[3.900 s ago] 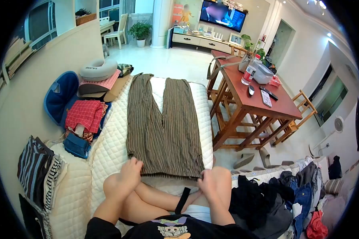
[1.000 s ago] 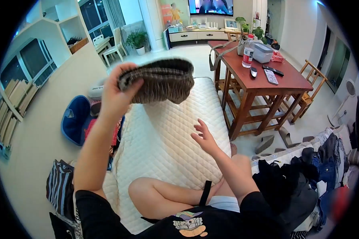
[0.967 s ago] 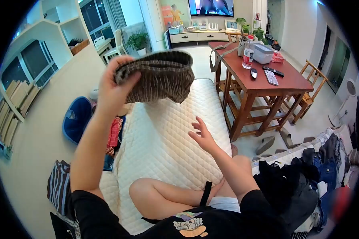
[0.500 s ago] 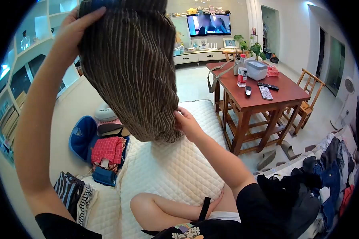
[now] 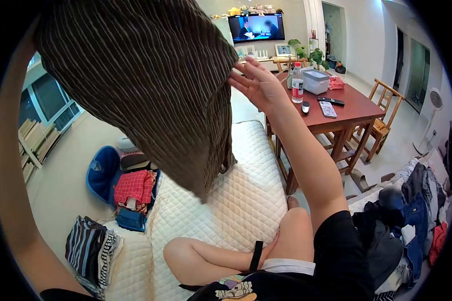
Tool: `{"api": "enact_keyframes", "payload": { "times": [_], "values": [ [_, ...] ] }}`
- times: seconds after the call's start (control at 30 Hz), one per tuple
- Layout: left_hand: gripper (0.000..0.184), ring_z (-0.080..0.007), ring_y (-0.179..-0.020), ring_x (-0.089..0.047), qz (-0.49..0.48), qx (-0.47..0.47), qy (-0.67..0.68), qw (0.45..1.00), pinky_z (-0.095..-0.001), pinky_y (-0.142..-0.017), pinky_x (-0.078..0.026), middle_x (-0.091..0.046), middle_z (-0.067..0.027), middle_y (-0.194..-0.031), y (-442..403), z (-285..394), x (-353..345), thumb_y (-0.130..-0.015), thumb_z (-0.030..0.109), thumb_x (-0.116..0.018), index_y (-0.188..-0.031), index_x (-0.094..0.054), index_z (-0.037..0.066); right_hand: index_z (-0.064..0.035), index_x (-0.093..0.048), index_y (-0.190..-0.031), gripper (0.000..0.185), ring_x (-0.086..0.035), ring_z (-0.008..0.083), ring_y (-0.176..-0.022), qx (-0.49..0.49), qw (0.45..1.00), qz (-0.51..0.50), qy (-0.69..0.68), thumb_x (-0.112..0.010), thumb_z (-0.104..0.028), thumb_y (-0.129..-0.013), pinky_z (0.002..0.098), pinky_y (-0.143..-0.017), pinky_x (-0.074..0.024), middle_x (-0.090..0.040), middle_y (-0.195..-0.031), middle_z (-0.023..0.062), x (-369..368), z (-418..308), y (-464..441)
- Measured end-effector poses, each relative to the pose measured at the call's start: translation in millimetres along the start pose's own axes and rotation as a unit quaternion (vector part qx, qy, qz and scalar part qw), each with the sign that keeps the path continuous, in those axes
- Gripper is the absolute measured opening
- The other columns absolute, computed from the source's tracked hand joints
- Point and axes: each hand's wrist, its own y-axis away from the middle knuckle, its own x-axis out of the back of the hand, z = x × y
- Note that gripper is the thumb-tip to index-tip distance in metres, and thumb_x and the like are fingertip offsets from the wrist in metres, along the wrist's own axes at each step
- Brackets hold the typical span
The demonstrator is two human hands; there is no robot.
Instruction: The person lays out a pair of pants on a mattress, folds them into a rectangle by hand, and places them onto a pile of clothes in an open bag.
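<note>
A: Position of the striped trousers (image 5: pixel 145 85), and hand state?

B: Aloft over the quilted mattress pad (image 5: pixel 251 210), filling the upper left of the view. Right hand (image 5: pixel 258 86) is unclenched, fingers extended, tips at the cloth's right edge; whether they press on it, I cannot tell. Left forearm (image 5: pixel 15 150) runs up the left side; the left hand is lost past the dark rim, grip unreadable.

A: Edges and clearance?

B: Lower cloth edge is blurred, hanging above mid-pad. Bare quilting shows between it and the crossed legs (image 5: pixel 201 253). The pad's right edge lies just beside the wooden table (image 5: pixel 354 118).

A: Obstructions?

B: The table, near the right hand, bearing a bottle (image 5: pixel 297 88), a grey plastic container (image 5: pixel 315 82), a remote control (image 5: pixel 331 101) and a phone (image 5: pixel 328 110). A wooden chair (image 5: pixel 381 125) stands beyond. Left of the pad: red checked garment (image 5: pixel 134 185), folded blue garment (image 5: pixel 131 219), folded striped clothes (image 5: pixel 88 246). Lower right: loose clothes heap (image 5: pixel 386 243), part denim.

A: Surface and room?

B: Pad cream, diamond-stitched. Floor (image 5: pixel 404 135) pale. Lit television (image 5: pixel 256 27) at the far wall; standing fan (image 5: pixel 436 99) at right.
</note>
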Motion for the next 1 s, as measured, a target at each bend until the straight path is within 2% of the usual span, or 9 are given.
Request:
{"api": "enact_keyframes", "payload": {
  "times": [0.1,0.13,0.2,0.27,0.33,0.4,0.57,0.83,1.0],
  "values": [
    [0.045,-0.0257,-0.096,-0.063,0.023,0.004,-0.044,0.999,-0.0411,-0.086,-0.052,-0.061,-0.0176,-0.106,-8.2,1.9,10.1,-0.087,0.022,-0.061,-0.126,-0.043,0.005,-0.0130,-0.018,-0.140,0.076,-0.056,0.0351,-0.109,-0.244,0.962,-0.111,0.044,-0.044,-0.062,-0.089,0.0518,-0.092,-0.0426,-0.055,-0.117,0.0226,-14.2,12.7,18.6],
    [0.047,-0.0259,-0.097,-0.063,0.030,0.011,-0.057,0.998,-0.0411,-0.086,-0.052,-0.061,-0.0177,-0.107,-7.7,0.3,11.8,-0.087,0.023,-0.062,-0.126,-0.043,0.005,-0.0125,-0.024,-0.140,0.078,-0.057,0.0315,-0.106,-0.259,0.958,-0.108,0.065,-0.043,-0.066,-0.086,0.0497,-0.091,-0.0429,-0.057,-0.116,0.0209,-27.3,16.3,32.4],
    [0.049,-0.0263,-0.099,-0.062,0.046,0.026,-0.083,0.995,-0.0410,-0.088,-0.051,-0.060,-0.0181,-0.109,-8.0,-3.2,15.2,-0.086,0.026,-0.062,-0.126,-0.044,0.004,-0.0127,-0.040,-0.131,0.070,-0.057,0.0249,-0.096,-0.264,0.955,-0.124,0.047,-0.046,-0.066,-0.086,0.0451,-0.088,-0.0430,-0.060,-0.108,0.0143,-22.6,42.9,28.8],
    [0.052,-0.0268,-0.101,-0.062,0.060,0.041,-0.104,0.992,-0.0410,-0.089,-0.051,-0.059,-0.0184,-0.111,-8.6,-6.9,19.5,-0.086,0.028,-0.063,-0.127,-0.044,0.003,-0.0133,-0.053,-0.118,0.060,-0.053,0.0199,-0.087,-0.254,0.959,-0.041,0.116,-0.048,-0.064,-0.086,0.0400,-0.085,-0.0419,-0.059,-0.098,0.0077,-20.6,75.9,29.9],
    [0.054,-0.0272,-0.102,-0.061,0.071,0.053,-0.121,0.989,-0.0410,-0.090,-0.050,-0.058,-0.0188,-0.114,-8.7,-7.2,22.9,-0.085,0.031,-0.064,-0.127,-0.044,0.002,-0.0139,-0.054,-0.114,0.055,-0.051,0.0175,-0.085,-0.320,0.942,-0.045,0.094,-0.052,-0.061,-0.086,0.0335,-0.077,-0.0412,-0.058,-0.092,0.0047,-19.4,94.3,35.0],
    [0.057,-0.0276,-0.104,-0.060,0.080,0.064,-0.136,0.985,-0.0410,-0.091,-0.050,-0.057,-0.0191,-0.116,-7.9,-6.1,27.2,-0.084,0.033,-0.064,-0.128,-0.045,0.001,-0.0129,-0.055,-0.111,0.054,-0.053,0.0182,-0.088,-0.333,0.939,-0.088,0.022,-0.052,-0.061,-0.086,0.0345,-0.078,-0.0427,-0.058,-0.093,0.0052,-18.1,107.3,42.9],
    [0.064,-0.0286,-0.108,-0.059,0.096,0.092,-0.161,0.978,-0.0409,-0.094,-0.048,-0.055,-0.0200,-0.122,-5.2,-9.7,39.6,-0.083,0.039,-0.066,-0.129,-0.045,-0.001,-0.0100,-0.057,-0.101,0.019,-0.060,0.0160,-0.091,-0.257,0.948,-0.179,-0.048,-0.059,-0.027,-0.091,0.0352,-0.086,-0.0460,-0.064,-0.094,0.0028,-24.8,105.9,42.9],
    [0.068,-0.0273,-0.105,-0.061,0.034,0.134,-0.186,0.973,-0.0361,-0.090,-0.052,-0.056,-0.0212,-0.121,-13.9,-48.9,108.1,-0.084,0.043,-0.063,-0.130,-0.044,-0.003,-0.0110,-0.058,-0.099,0.019,-0.058,0.0145,-0.090,-0.200,0.977,-0.076,0.004,-0.058,-0.029,-0.092,0.0374,-0.085,-0.0447,-0.064,-0.095,0.0003,-17.3,79.6,55.1],
    [0.073,-0.0275,-0.100,-0.063,-0.016,0.169,-0.153,0.974,-0.0351,-0.086,-0.054,-0.056,-0.0225,-0.117,-0.1,-57.4,109.6,-0.083,0.044,-0.065,-0.129,-0.042,-0.008,-0.0063,-0.058,-0.113,0.026,-0.062,0.0109,-0.078,-0.142,0.977,-0.073,0.140,-0.055,-0.023,-0.094,0.0260,-0.068,-0.0501,-0.065,-0.097,0.0033,-0.9,66.1,46.3]
  ]
}}
